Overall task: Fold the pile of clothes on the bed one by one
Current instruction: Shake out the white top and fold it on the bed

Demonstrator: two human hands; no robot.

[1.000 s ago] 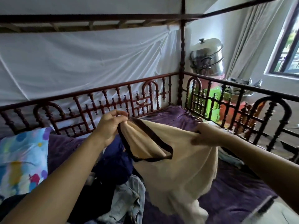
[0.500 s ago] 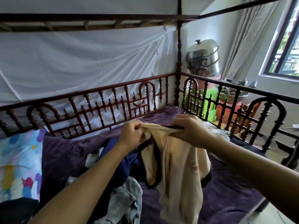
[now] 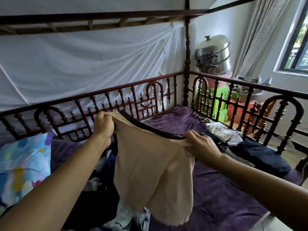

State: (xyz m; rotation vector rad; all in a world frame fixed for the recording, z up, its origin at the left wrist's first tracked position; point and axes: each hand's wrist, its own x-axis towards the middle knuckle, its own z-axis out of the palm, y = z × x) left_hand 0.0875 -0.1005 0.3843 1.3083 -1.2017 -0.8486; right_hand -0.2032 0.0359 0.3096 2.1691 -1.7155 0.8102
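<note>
- Both hands are up in the middle of the frame, with a cream top (image 3: 150, 172) stretched between them and hanging in the air above the bed.
- The left hand (image 3: 103, 125), just left of centre, is balled into a tight fist, with one end of the top's upper edge bunched inside it.
- The right hand (image 3: 202, 145), right of centre and a touch lower, has its fingers curled over the other end, pinching the fabric against the thumb.
- A dark trim (image 3: 150, 129) runs along the top's upper edge from one fist to the other, sagging slightly in between.
- There's a small reddish print (image 3: 187, 150) on the cream cloth, right against the right hand and partly hidden by it.
- The body of the top drops loose towards the bottom centre, and its frayed hem hangs over a piece of pale denim (image 3: 126, 219).
- Behind and below the left forearm, a heap of dark clothes (image 3: 103, 172) lies jumbled on the purple blanket (image 3: 225, 197).
- Over on the right of the frame, by the wooden bed rail (image 3: 133, 100), lie a white printed garment (image 3: 221, 132) and a navy garment (image 3: 263, 155), side by side.
- A colourful pillow (image 3: 25, 164) sits at the left edge.
- In the upper right, a steel steamer pot (image 3: 215, 54) stands beyond the rail, beside a window (image 3: 296, 39).
</note>
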